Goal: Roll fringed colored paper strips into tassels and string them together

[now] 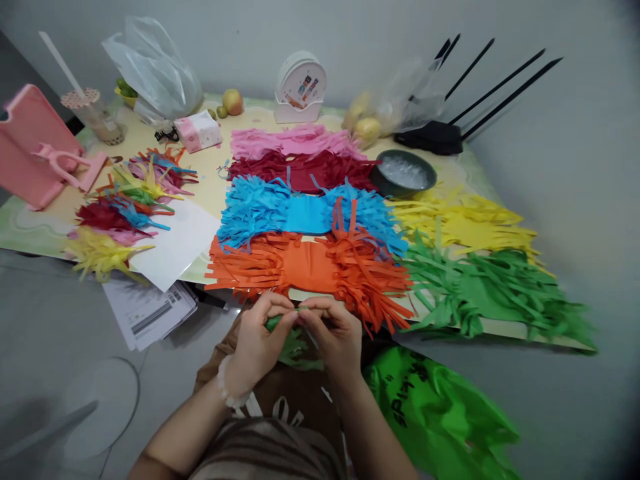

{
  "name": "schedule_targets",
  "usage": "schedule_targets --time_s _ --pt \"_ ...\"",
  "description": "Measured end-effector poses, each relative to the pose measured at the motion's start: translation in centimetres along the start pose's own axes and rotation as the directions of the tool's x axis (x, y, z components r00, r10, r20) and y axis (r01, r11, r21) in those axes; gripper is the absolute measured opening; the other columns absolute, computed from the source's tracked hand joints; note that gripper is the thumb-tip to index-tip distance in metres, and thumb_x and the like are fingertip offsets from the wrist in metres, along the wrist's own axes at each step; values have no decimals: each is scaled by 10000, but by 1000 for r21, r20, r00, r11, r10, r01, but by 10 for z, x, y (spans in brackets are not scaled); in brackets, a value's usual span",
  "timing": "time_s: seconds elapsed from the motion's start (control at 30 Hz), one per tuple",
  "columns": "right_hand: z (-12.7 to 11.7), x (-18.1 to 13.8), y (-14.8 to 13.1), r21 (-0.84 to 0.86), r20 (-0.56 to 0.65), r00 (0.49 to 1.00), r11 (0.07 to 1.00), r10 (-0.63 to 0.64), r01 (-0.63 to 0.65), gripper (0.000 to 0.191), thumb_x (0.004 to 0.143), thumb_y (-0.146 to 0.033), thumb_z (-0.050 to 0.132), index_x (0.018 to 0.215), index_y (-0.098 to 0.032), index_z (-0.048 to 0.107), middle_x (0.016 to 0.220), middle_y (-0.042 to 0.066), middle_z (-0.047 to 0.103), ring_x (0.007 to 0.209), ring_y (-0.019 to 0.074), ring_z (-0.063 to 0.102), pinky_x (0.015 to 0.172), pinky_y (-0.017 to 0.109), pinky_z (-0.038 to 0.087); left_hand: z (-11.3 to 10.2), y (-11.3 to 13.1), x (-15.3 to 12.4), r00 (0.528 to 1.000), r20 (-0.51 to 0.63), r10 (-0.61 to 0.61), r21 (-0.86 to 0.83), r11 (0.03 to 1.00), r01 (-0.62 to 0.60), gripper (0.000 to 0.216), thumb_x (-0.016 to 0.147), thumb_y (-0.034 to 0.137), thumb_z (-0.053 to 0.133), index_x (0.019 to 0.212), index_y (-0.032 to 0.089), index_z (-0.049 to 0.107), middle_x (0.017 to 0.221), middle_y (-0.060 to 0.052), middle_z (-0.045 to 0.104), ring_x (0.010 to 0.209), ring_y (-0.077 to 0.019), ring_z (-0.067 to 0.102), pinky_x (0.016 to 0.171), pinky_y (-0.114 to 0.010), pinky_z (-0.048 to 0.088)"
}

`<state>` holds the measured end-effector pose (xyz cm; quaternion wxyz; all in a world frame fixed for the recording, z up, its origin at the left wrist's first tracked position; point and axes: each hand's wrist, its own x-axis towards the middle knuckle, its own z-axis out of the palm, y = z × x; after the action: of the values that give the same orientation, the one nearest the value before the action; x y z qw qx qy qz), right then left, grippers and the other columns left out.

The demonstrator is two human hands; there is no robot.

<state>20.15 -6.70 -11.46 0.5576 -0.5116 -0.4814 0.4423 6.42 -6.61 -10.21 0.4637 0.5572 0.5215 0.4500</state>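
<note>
My left hand (260, 340) and my right hand (334, 333) meet just below the table's near edge, fingers pinched together on a piece of fringed green paper (295, 347) that hangs between them. A bead bracelet circles my left wrist. Right above my hands lies a fringed orange paper sheet (310, 267) on the table (210, 187). Beyond it lie fringed blue (305, 213), dark red (305, 170) and pink (295, 141) sheets. To the right lie fringed green (495, 290) and yellow (465, 220) sheets.
Finished paper tassels in mixed colours (125, 200) lie at the left beside white sheets (175, 243). A dark bowl (404, 173), a pink stand (35, 150), a drink cup (93, 113), plastic bags, fruit and a black router (435, 137) sit farther back. A green bag (435, 413) lies on the floor.
</note>
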Motion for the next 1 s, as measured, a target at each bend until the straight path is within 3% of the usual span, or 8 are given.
schedule_targets --time_s 0.07,0.17,0.27,0.47,0.63,0.77,1.0 --pt "-2 3 -4 3 20 998 998 59 -59 72 746 -263 759 770 -198 740 514 -41 568 470 103 515 482 209 437 -1 0 0 1000 -1 26 2 1000 -26 48 873 215 618 841 183 602 709 14 677 642 -109 646 606 -190 477" --pt "-5 6 -8 -3 54 989 990 139 -139 116 715 -295 772 758 -190 749 469 -60 493 429 88 435 433 203 378 -4 0 -1 994 91 60 11 998 -61 66 896 224 594 848 185 618 755 -4 678 675 -115 641 629 -202 481" --pt "-7 9 -10 -28 54 986 988 155 -154 149 702 -325 777 731 -183 744 455 -58 479 432 95 429 440 216 387 -7 0 -3 989 148 25 -36 999 -20 72 930 252 565 949 190 595 781 -6 685 718 -123 661 655 -208 489" --pt "-15 16 -14 -90 191 975 991 116 -100 164 712 -321 780 787 -176 768 465 -58 479 437 87 401 449 212 378 -4 -6 -4 998 64 -18 -86 996 23 84 932 269 572 917 192 541 707 14 673 665 -119 656 658 -213 487" --pt "-20 17 -24 -201 166 983 979 75 -40 176 782 -327 712 715 -165 728 489 -37 531 437 81 414 441 203 358 -4 -2 0 990 139 -5 -52 999 12 148 856 244 658 988 185 629 875 -41 727 816 -160 686 754 -250 520" --pt "-16 18 -33 -251 183 983 968 30 18 162 774 -313 713 704 -167 726 461 -49 481 425 76 391 426 199 340 -8 2 6 998 67 15 9 1000 -16 74 803 240 686 840 176 695 853 -45 733 807 -173 667 775 -266 512" --pt "-8 20 -42 -244 -2 997 967 -78 75 150 777 -297 705 677 -185 695 460 -44 524 414 87 436 408 196 356 -10 -3 4 979 141 -147 -266 947 180 175 833 333 671 805 161 673 780 -40 719 718 -152 656 673 -240 510"
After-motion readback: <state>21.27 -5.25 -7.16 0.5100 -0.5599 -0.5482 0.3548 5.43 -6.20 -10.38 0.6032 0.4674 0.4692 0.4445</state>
